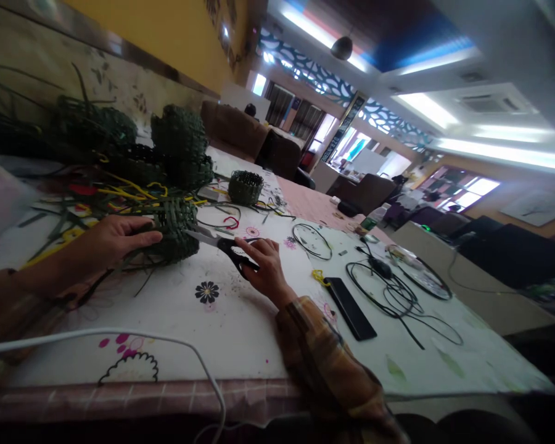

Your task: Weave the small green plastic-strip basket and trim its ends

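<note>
A small dark green woven basket (178, 231) lies on the white flowered tablecloth (176, 351). My left hand (127, 237) is closed at the basket's left side, thumb and fingers pinched on its edge. In my right hand (263, 265) are black-handled scissors (231, 250), fingers round the handles. The scissors' blades point left, and their tips are at the basket's right side. Whether the blades touch a strand cannot be made out.
More woven baskets (179, 139) stand at the back left, among yellow and green strips. A small basket (245, 187) sits further back. To the right lie a black phone (351, 308) and coiled black cable (398, 296). A white cable (166, 336) crosses the front.
</note>
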Tool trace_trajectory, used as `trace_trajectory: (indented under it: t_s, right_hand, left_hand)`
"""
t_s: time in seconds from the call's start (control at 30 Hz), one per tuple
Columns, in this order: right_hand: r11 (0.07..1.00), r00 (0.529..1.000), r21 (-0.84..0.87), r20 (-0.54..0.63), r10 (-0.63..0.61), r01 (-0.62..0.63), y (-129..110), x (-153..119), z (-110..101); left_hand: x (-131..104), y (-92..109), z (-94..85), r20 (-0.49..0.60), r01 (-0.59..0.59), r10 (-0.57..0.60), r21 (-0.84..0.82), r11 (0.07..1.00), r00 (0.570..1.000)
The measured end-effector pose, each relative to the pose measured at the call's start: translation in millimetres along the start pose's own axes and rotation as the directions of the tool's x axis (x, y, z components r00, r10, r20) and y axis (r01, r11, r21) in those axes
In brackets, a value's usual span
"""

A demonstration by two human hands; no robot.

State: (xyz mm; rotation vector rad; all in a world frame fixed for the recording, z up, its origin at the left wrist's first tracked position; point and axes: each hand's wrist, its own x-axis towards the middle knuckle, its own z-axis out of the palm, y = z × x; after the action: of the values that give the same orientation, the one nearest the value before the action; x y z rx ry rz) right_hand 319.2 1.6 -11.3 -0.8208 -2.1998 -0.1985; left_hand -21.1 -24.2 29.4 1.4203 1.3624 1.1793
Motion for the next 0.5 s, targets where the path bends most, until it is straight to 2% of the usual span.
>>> trace_trajectory:
  t_s: [0.07, 0.13, 0.23, 0.27, 0.33, 0.4, 0.47, 0.5]
  right_hand:
    - [0.996, 1.000, -0.091, 0.002, -0.009, 0.009, 1.7, -1.7, -4.3]
    - [0.975, 0.999, -0.223, -0.052, 0.010, -0.021, 3.4, -3.0, -9.3]
    - [0.933, 0.980, -0.311, -0.140, 0.144, -0.181, 7.8, -2.5, -12.1]
    - [0.921, 0.969, -0.305, -0.120, 0.216, -0.243, 9.8, -1.8, -11.0]
    - [0.886, 0.924, -0.291, 0.014, 0.381, -0.361, 13.9, -0.6, -6.5]
    - [0.839, 0.840, -0.301, 0.171, 0.515, -0.453, 17.1, -0.5, -1.2]
    - [0.806, 0.771, -0.318, 0.262, 0.581, -0.500, 18.2, -1.5, 2.1]
    - [0.799, 0.754, -0.323, 0.284, 0.592, -0.507, 17.6, -1.9, 2.6]
  left_hand:
    - [5.4, -6.9, -3.6, -0.090, -0.011, 0.013, 0.023, 1.000, 0.996]
    - [8.6, -11.0, -7.4, -0.177, 0.004, 0.000, 0.025, 1.000, 0.984]
    - [6.6, -9.2, -8.8, -0.157, 0.033, -0.038, -0.037, 0.999, 0.987]
    - [4.5, -7.2, -7.9, -0.129, 0.039, -0.044, -0.044, 0.998, 0.991]
    - [0.1, -3.3, -5.4, -0.098, 0.043, -0.045, -0.026, 0.999, 0.994]
    - [-3.2, -1.3, -3.4, -0.115, 0.048, -0.047, 0.007, 0.999, 0.992]
    - [-4.4, -1.0, -2.8, -0.136, 0.054, -0.048, 0.042, 0.998, 0.989]
    - [-4.4, -0.9, -3.1, -0.138, 0.053, -0.044, 0.062, 0.997, 0.989]
